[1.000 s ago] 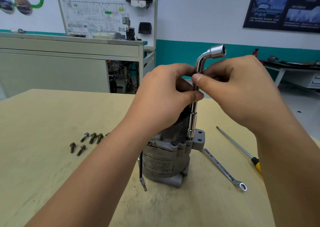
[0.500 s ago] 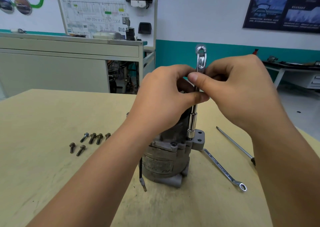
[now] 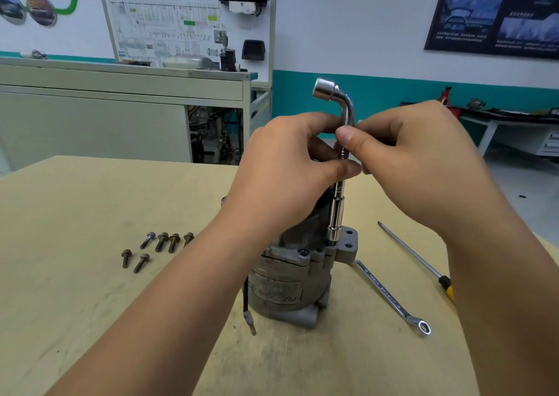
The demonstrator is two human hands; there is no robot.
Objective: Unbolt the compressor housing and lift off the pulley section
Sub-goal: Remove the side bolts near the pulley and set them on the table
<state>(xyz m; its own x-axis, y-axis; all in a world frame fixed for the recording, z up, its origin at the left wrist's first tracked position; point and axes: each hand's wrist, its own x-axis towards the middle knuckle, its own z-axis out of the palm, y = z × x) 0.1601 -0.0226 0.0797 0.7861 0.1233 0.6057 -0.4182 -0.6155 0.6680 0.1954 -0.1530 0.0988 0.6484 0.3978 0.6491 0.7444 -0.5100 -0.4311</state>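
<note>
Above the compressor (image 3: 290, 277), both hands pinch the socket wrench (image 3: 340, 189).

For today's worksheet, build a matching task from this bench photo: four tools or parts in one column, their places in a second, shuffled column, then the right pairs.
Column A
1. socket wrench
2. loose bolts
3. spanner
4. screwdriver

Column B
a. lying on the table, left of the compressor
b. farthest right on the table, yellow on its handle
c. upright on the compressor, pinched by the left hand and the right hand
d. flat on the table, just right of the compressor

Pairs: 1-c, 2-a, 3-d, 4-b
</note>
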